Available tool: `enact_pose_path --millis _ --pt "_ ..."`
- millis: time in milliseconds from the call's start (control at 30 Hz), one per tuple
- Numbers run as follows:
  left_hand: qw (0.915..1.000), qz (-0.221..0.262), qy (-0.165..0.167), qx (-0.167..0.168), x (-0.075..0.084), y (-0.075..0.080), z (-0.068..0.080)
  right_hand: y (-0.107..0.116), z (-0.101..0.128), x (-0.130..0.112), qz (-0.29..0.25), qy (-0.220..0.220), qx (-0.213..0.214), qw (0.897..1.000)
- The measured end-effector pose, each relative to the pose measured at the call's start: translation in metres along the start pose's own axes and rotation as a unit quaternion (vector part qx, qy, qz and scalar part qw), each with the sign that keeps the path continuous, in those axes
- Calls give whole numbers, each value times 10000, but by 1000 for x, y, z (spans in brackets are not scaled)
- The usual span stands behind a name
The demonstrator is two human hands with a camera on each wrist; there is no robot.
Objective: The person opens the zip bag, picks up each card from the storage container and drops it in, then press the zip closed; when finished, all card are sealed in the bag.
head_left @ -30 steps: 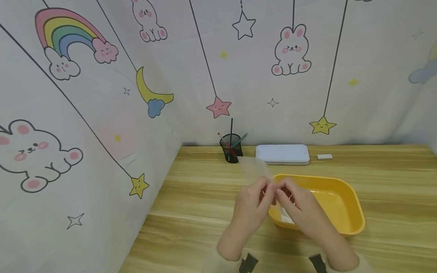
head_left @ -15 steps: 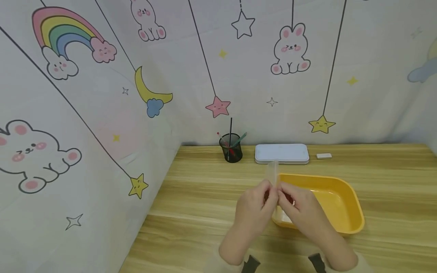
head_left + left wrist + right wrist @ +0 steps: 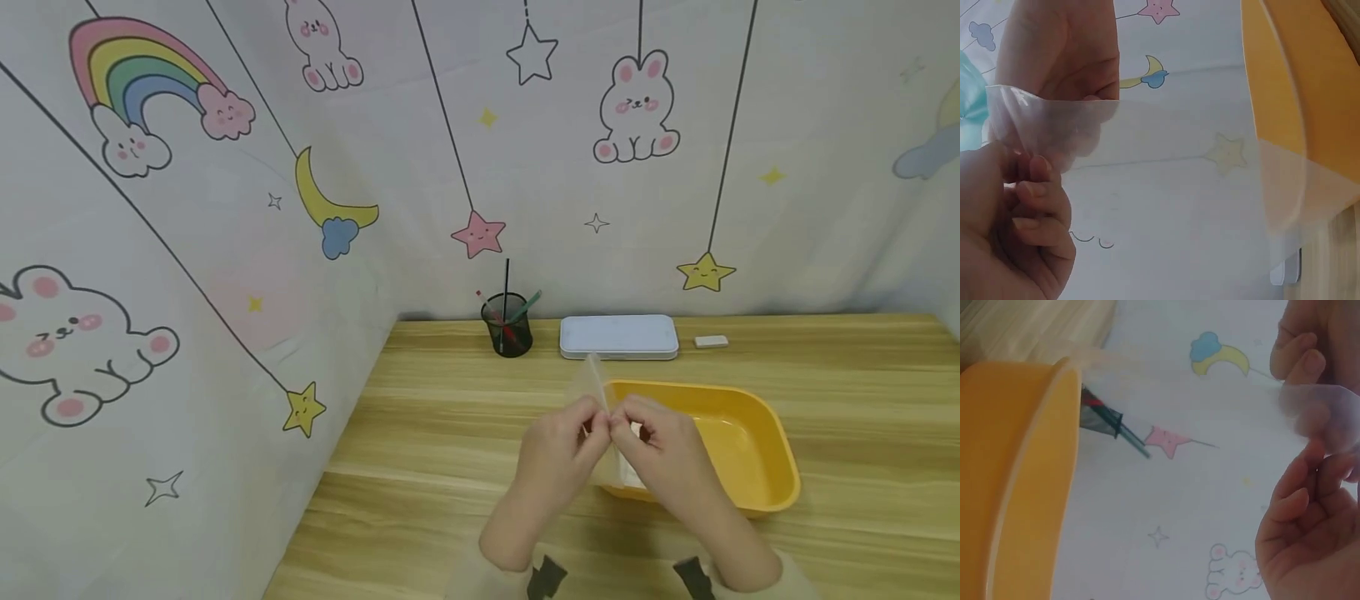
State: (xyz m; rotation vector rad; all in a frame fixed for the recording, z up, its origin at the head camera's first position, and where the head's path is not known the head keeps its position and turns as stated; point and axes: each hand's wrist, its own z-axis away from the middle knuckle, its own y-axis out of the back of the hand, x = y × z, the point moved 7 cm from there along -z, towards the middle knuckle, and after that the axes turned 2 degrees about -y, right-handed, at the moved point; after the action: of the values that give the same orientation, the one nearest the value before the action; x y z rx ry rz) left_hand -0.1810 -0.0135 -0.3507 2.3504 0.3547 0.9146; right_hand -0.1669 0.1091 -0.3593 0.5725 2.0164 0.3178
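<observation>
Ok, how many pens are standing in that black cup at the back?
3 show in the cup: a black pen upright in the middle, a red pen leaning left and a green pen leaning right. The dark cup may hide others.

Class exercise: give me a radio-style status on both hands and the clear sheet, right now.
Left hand and right hand both pinch the clear plastic sheet, fingertips together, held above the yellow tray. Nothing in the way.
</observation>
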Motion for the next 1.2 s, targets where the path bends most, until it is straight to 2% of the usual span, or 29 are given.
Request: enact_pose_path --millis 133,233,333,400,533,667,733,867,1000,1133,1200 --pt "9967 761 84 283 -3 -1 1 -3 0 3 -684 -320 -67 9971" --pt "9930 1079 23 471 -2 0 2 -7 1 8 -1236 -798 -230 9888" --pt "9922 1039 -212 660 1 3 2 -8 1 13 -1444 -1162 -263 9823" --pt "9926 876 -387 747 4 4 2 -5 1 16 -1374 -1297 -177 9818" --pt "9944 269 -466 905 7 8 2 3 1 16 -777 -1215 116 9895" --pt "9920 -460 -305 1135 9 18 3 16 0 7 364 -580 565 9961" --pt "9892 -795 -219 1214 10 23 3 24 0 1 1017 -123 852 9911" --pt "9852 -1211 2 1214 7 32 3 37 -2 -5 2033 489 1201 9705" --pt "9839 -1370 232 1125 2 37 5 46 -3 -3 2383 465 1193 9627" --pt "9829 -1389 419 1132 -1 39 6 51 -4 -3 2412 487 1222 9615" --pt "9841 -1280 388 1166 1 39 6 50 -4 -5 2303 578 1201 9640"
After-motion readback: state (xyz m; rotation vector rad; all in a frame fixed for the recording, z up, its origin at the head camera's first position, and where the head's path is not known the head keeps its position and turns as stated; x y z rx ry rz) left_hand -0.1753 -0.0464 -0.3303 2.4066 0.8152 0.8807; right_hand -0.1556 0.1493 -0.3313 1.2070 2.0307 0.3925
